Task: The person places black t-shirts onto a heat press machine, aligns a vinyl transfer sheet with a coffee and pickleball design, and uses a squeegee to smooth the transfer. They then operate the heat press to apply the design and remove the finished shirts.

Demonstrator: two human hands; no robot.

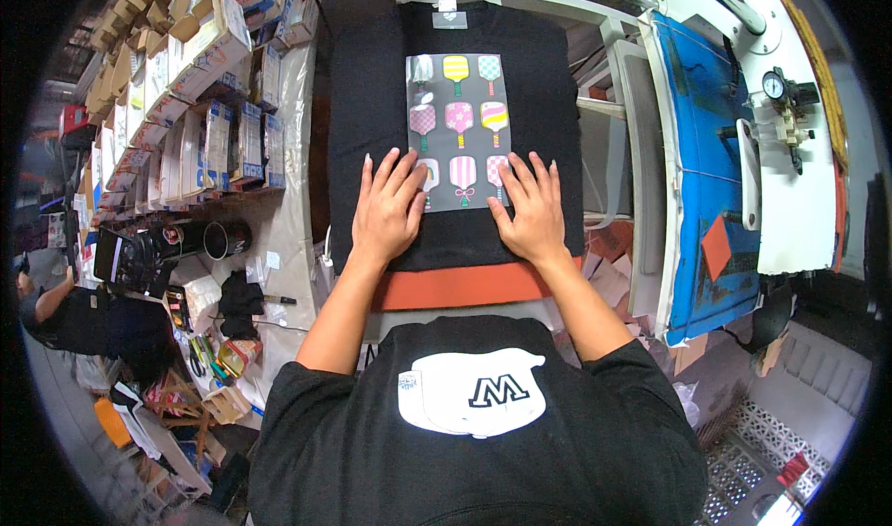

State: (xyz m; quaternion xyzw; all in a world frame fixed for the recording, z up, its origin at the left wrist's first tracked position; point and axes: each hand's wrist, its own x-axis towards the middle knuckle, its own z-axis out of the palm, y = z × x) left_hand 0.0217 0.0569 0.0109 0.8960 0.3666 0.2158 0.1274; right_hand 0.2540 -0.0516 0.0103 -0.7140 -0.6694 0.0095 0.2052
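Observation:
A black T-shirt (372,89) lies spread flat over a press bed, its collar at the far end. On its middle rests a clear transfer sheet (439,173) printed with rows of colourful paddles. My left hand (387,205) lies flat with fingers spread, fingertips at the sheet's near left corner. My right hand (532,205) is likewise flat and spread, its fingers by the near right corner. Neither hand grips anything. An orange-red pad (455,286) shows beyond the shirt's near edge. A small grey label (450,20) sits at the collar.
To the right stands a heat press head with a blue cover (701,154), a handle (746,173) and a pressure gauge (773,85). Cardboard boxes (209,47) of paper fill the left shelf. A cluttered table holds a dark cup (226,240). Another person (93,317) is at far left.

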